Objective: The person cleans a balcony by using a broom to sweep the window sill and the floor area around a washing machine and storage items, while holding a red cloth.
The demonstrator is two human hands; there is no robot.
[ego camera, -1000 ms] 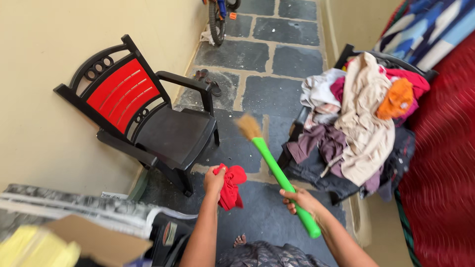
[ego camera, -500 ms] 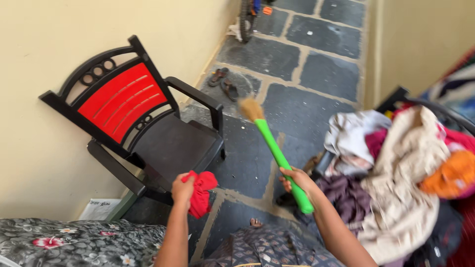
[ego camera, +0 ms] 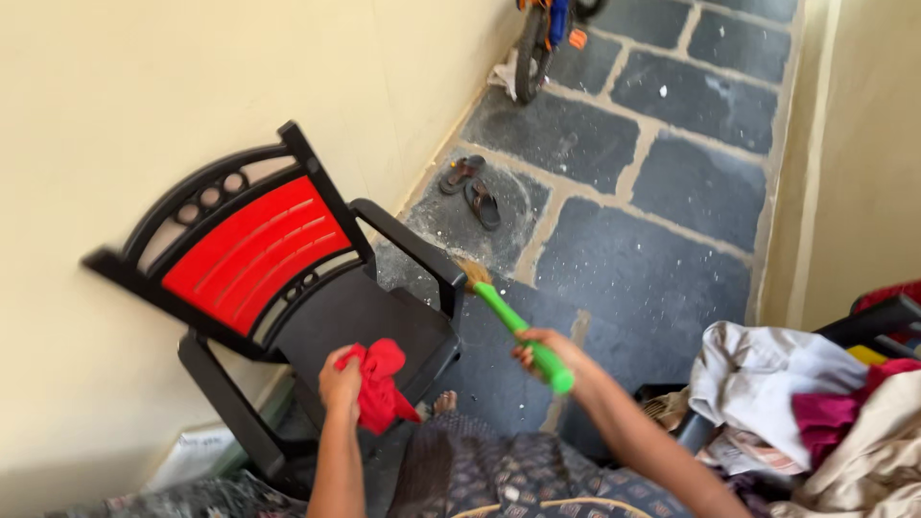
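— What are the hands doing right now?

— The left hand (ego camera: pixel 341 380) is clenching a bunched red cloth (ego camera: pixel 382 384), which is hanging just over the front edge of the black chair (ego camera: pixel 317 307) with the red backrest. The right hand (ego camera: pixel 540 349) is wrapping around the green handle of a small broom (ego camera: pixel 508 321), near its lower end.

— Where is the broom pointing?

— It is slanting up and away from the person, its straw tip sitting right by the chair's near armrest.

— What is standing around them?

— The chair is leaning close to the cream wall (ego camera: pixel 144 86). A pair of sandals (ego camera: pixel 472 190) is lying on the dark stone floor (ego camera: pixel 662 278) beyond it, a small bicycle (ego camera: pixel 542 34) is standing farther off, and a heap of clothes (ego camera: pixel 815 422) is crowding the right side.
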